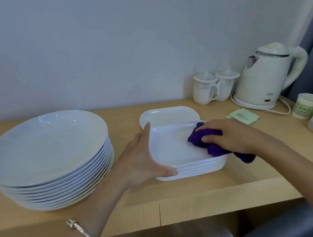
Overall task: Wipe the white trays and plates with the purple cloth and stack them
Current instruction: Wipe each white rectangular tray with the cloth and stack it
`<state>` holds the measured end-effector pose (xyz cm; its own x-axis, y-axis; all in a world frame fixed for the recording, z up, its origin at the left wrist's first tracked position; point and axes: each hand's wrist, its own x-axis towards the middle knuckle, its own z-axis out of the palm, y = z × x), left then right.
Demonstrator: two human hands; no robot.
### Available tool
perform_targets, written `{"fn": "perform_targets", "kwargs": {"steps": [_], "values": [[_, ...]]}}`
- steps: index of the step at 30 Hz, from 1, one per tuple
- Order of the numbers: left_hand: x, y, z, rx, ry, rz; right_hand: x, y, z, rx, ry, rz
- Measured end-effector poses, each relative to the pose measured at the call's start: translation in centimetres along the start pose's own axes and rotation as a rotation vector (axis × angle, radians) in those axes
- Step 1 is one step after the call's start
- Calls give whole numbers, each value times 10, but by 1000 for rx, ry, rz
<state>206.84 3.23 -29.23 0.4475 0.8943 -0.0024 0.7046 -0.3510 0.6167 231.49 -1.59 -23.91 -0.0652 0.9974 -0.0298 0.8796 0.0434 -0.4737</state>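
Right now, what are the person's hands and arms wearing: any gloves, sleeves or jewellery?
Both forearms are bare, with no sleeves in view, and neither the left hand nor the right hand wears a glove. A slim silver bracelet with a small knot-like clasp circles the left wrist.

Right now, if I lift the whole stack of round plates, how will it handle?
Probably heavy: the stack of round plates is many deep. Its glossy surfaces look slippery, and it seems ceramic, so likely fragile.

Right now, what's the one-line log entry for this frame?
step: wiping top tray | right hand: grips purple cloth | left hand: steadies tray stack | plate stack: at left
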Motion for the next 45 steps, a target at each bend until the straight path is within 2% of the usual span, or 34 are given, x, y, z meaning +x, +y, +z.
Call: {"fn": "perform_targets", "kwargs": {"steps": [4, 6, 8, 11, 14, 16, 19, 21, 24, 26, 28, 30, 32, 34, 37, 40, 45], "values": [[1, -1, 2, -4, -5, 3, 37, -27, 46, -242, 266, 117], [3, -1, 4, 0, 3, 25, 49, -56, 76, -274, 289, 44], [2, -2, 4, -8, 17, 10, 47, -80, 91, -247, 258, -124], [-1, -6, 1, -40, 38, 6, 27, -84, 78, -9, 131, -261], [0, -9, 0, -22, 43, 26, 11, -61, 50, 134, -84, -273], [0, -9, -1, 63, 11, 44, 6, -41, 33, 93, -110, -245], [-9, 0, -4, 259, -48, 9, -2, -16, 16, 33, -2, -133], [-17, 6, -2, 399, -8, 41, -3, -5, 9, 75, 128, -71], [-23, 11, 3, 540, 126, 181, -3, -5, 1, 294, 340, -67], [-23, 13, -2, 597, 95, 196, -5, -12, -7, 484, 459, -83], [-24, 17, -10, 494, -25, 164, -8, -21, -16, 648, 541, -128], [-25, 24, -20, 213, -40, 101, -13, -34, -27, 759, 610, -179], [-23, 30, -27, -69, 94, 59, -18, -46, -38, 743, 702, -244], [-13, 33, -28, -195, 240, 68, -23, -56, -47, 680, 778, -313], [2, 40, -26, -322, 469, 61, -26, -65, -47, 651, 805, -360], [17, 40, -21, -368, 545, -45, -16, -63, -29, 568, 749, -310], [22, 23, -6, -123, 467, -205, 13, -55, 18, 429, 564, -211]]}}
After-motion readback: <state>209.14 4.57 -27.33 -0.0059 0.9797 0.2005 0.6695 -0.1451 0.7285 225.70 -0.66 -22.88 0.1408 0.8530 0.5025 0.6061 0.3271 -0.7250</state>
